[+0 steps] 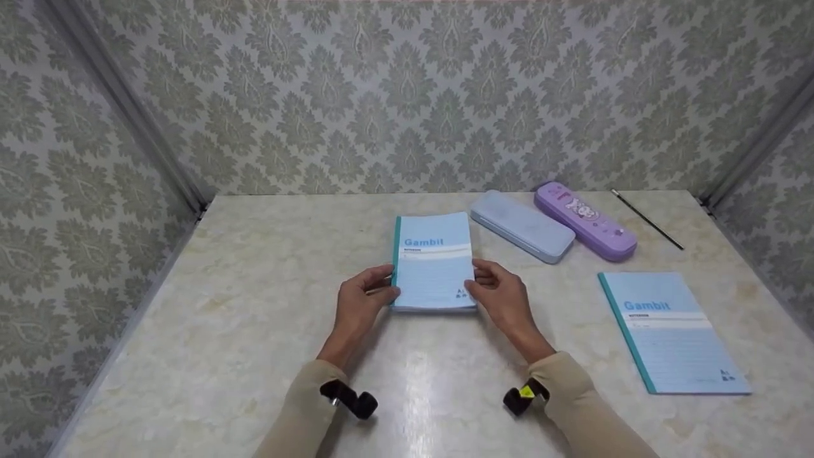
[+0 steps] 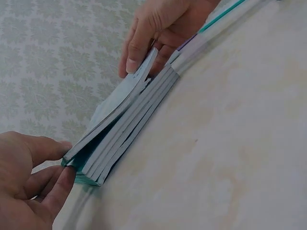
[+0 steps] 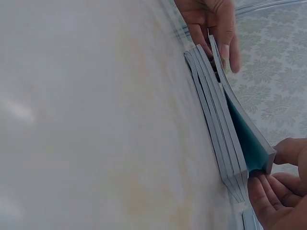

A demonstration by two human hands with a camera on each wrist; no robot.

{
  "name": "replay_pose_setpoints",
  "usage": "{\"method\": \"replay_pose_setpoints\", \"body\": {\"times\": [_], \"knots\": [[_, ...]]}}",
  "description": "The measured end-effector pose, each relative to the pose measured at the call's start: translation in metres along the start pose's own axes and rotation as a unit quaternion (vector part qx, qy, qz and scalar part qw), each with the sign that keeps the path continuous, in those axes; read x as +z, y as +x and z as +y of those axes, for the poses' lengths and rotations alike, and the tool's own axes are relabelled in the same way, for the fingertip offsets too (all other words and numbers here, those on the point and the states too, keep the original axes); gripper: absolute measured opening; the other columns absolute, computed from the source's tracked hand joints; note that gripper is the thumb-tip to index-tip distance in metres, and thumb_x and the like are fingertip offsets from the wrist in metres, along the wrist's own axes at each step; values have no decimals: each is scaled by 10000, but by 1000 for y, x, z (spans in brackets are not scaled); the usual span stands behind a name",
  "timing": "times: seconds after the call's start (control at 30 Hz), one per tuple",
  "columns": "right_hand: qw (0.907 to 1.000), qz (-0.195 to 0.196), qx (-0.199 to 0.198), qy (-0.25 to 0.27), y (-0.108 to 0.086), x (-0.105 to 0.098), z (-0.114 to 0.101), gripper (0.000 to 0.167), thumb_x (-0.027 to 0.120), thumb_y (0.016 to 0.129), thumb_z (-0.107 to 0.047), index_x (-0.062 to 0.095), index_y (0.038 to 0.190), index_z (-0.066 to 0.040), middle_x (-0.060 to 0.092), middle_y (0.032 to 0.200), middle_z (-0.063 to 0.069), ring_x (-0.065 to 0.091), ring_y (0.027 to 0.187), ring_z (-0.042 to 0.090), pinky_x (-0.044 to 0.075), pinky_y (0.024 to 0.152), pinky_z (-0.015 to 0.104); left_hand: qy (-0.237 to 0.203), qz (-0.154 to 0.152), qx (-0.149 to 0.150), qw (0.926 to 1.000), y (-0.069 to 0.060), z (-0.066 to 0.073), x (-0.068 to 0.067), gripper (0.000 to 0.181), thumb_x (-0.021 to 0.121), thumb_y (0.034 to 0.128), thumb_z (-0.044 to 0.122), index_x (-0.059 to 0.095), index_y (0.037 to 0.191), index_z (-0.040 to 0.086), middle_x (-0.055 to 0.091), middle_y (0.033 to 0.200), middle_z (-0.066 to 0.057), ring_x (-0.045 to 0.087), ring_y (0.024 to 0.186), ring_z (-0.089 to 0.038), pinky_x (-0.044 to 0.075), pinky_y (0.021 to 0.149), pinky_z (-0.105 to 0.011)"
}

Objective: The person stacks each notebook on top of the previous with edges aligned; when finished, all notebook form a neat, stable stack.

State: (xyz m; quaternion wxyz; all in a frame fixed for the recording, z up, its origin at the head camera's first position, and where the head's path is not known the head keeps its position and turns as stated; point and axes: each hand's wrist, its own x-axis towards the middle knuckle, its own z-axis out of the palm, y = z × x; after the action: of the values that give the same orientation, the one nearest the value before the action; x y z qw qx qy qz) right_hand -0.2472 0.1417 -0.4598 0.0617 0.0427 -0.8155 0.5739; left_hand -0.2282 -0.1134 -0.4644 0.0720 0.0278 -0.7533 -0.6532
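A light-blue notebook (image 1: pixel 435 273) with a teal spine and "Gambit" on its cover tops a stack of several notebooks (image 2: pixel 132 127) on the table. My left hand (image 1: pixel 361 302) pinches its spine side between thumb and fingers. At the opposite edge, my right hand (image 1: pixel 505 296) pinches the same notebook, thumb over the cover and fingers beneath. In the right wrist view this top notebook (image 3: pixel 247 127) is raised at its edges, with a gap above the stack (image 3: pixel 216 129). The head view hides most of the lower notebooks.
Another blue notebook (image 1: pixel 674 343) lies apart on the right. Behind the stack, to the right, are a pale-blue pencil case (image 1: pixel 523 229), a purple pencil case (image 1: pixel 588 222) with a cartoon figure, and a dark pencil (image 1: pixel 647 219). Patterned panels (image 1: pixel 407 102) stand along the table's back and sides.
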Motion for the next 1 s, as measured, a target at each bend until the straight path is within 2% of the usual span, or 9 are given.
{"method": "replay_pose_setpoints", "body": {"times": [0.13,0.3,0.63,0.8,1.0], "knots": [[9999,-38,11,-158,2,0,1,446,790,946,-82,683,1367,20,730,1168,154,690,1081,290,557,947,388,471,51,-80,9988,0,4,3,407,769,931,-40,740,1323,65,731,1280,-81,683,1169,-245,580,955,-340],[9995,-46,18,-304,4,1,1,455,804,938,-95,683,1359,26,729,1150,149,688,1074,290,555,953,419,906,163,-286,9953,1,5,7,422,779,935,-17,742,1335,108,725,1301,-44,673,1169,-218,563,989,-364],[9976,37,87,-691,5,4,-2,501,805,932,-94,654,1388,49,710,1159,168,665,1073,295,545,951,427,1046,144,-251,9941,1,3,9,392,780,946,-3,753,1321,109,734,1279,-50,675,1166,-218,544,1026,-386],[9970,79,17,-771,3,4,-4,491,807,933,-93,661,1376,59,704,1168,175,668,1079,304,551,954,437,1077,163,-299,9936,0,4,11,382,774,950,-6,761,1307,129,732,1265,-32,673,1145,-198,558,998,-350],[9963,124,11,-851,0,4,-5,471,816,933,-107,679,1354,52,709,1207,181,674,1104,309,556,965,448,1026,163,-157,9945,0,3,10,356,770,952,-11,771,1283,119,736,1245,-35,679,1131,-205,575,955,-339]]}}
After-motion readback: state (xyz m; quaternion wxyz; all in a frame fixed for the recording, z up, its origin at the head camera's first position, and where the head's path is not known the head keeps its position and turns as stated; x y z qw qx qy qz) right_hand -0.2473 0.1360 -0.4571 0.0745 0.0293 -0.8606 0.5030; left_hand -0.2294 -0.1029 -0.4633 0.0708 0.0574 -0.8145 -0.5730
